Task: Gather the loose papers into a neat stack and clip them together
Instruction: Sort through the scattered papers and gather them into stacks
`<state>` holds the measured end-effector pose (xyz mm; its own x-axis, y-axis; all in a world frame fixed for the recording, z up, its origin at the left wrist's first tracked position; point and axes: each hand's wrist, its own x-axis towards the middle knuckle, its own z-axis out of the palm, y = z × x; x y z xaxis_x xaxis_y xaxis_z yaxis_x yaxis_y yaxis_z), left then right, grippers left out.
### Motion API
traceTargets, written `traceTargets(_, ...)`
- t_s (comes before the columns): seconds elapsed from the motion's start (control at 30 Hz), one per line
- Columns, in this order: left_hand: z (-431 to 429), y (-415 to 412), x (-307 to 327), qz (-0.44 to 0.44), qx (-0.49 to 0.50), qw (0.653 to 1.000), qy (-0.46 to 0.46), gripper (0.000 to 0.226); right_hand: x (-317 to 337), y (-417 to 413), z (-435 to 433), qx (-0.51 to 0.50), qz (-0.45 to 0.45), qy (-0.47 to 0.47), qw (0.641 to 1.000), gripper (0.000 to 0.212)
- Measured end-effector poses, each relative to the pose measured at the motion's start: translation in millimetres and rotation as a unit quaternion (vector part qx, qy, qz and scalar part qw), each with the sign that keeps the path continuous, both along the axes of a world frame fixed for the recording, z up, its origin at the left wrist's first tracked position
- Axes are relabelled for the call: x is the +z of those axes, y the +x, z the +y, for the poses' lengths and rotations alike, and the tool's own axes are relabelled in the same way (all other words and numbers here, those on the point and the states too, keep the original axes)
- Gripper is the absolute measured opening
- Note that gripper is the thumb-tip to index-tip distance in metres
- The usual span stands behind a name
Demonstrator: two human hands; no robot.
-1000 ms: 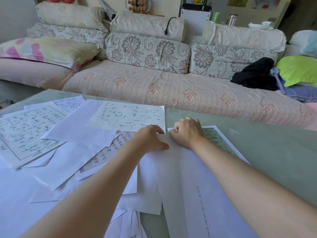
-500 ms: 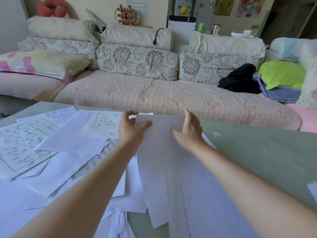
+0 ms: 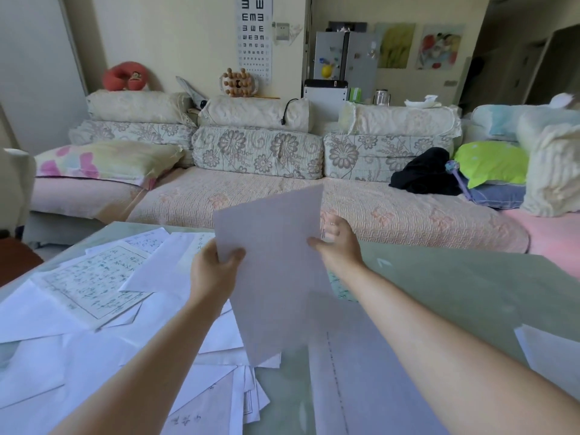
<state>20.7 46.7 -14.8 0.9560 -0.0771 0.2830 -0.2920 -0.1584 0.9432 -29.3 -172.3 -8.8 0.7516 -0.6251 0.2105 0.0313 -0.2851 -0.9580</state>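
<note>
In the lower left the loose papers [image 3: 94, 277] lie scattered on the table [image 3: 470, 293], while one sheet [image 3: 276, 262], flat a moment ago, is now lifted at centre, its side edges pinched by the left hand [image 3: 213, 271] and the right hand [image 3: 340, 249], so I judge the gathering only begun.

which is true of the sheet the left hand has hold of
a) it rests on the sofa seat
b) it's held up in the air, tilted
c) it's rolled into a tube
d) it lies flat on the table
B: the left hand grips the sheet by its left edge, flat and tilted, above the loose papers on the table. The right hand is at its right edge.
</note>
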Motion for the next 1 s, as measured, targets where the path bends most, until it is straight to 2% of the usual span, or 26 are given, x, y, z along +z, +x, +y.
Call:
traceTargets(0.07, 9.7, -6.2, 19.6, -0.023, 0.022, 0.998, -0.051, 0.011, 1.0, -8.0, 9.3, 0.015, 0.059, -0.044, 0.997, 0.092)
traceTargets(0.13, 19.0, -11.9, 35.2, -0.042, 0.031, 0.995, -0.080, 0.014, 3.3, -18.7, 19.8, 0.046, 0.085, -0.047, 0.994, 0.099)
traceTargets(0.2, 29.1, -19.3, 49.7, -0.055, 0.032, 0.994, -0.090, 0.014, 9.8, -29.5, 31.6, 0.075, 0.079, -0.032, 0.994, 0.098)
traceTargets(0.23, 34.0, -22.6, 56.0, -0.055, 0.031, 0.994, -0.094, 0.014, 15.0, -35.2, 37.5, 0.092, 0.067, -0.019, 0.993, 0.090)
traceTargets(0.27, 38.9, -25.1, 60.8, -0.046, 0.030, 0.994, -0.094, 0.015, 18.6, -39.9, 41.0, 0.111, 0.049, -0.005, 0.993, 0.075)
traceTargets(0.33, 47.1, -31.2, 64.9, -0.007, 0.023, 0.995, -0.092, 0.016, 28.5, -56.7, 47.9, 0.134, 0.032, 0.020, 0.990, 0.030)
traceTargets(0.4, 50.5, -37.7, 60.4, 0.047, 0.006, 0.996, -0.071, 0.019, 34.9, -77.8, 50.5, 0.140, 0.054, 0.043, 0.988, 0.005)
traceTargets(0.53, 39.1, -62.1, 35.0, 0.145, -0.057, 0.987, 0.023, 0.025, 23.7, -122.1, 39.8, 0.095, 0.151, 0.071, 0.981, 0.007)
traceTargets(0.67, 13.7, -96.9, -5.8, 0.206, -0.165, 0.954, 0.143, 0.042, -10.4, -173.5, 13.9, -0.026, 0.264, 0.010, 0.964, 0.024)
traceTargets(0.77, -13.4, -112.7, -26.6, 0.174, -0.176, 0.938, 0.241, 0.051, -27.5, -208.3, 2.8, -0.086, 0.330, -0.044, 0.939, 0.041)
traceTargets(0.87, -34.9, -127.4, -36.0, 0.113, -0.162, 0.910, 0.364, 0.054, -36.8, -231.7, 0.5, -0.106, 0.399, -0.093, 0.906, 0.037)
traceTargets(0.93, -44.7, -138.5, -37.8, 0.089, -0.159, 0.881, 0.436, 0.039, -41.7, -236.8, -1.5, -0.104, 0.409, -0.062, 0.904, 0.033)
traceTargets(1.0, -54.5, -144.9, -39.1, 0.089, -0.148, 0.872, 0.457, 0.036, -47.3, -233.0, -8.4, -0.122, 0.361, 0.024, 0.924, 0.029)
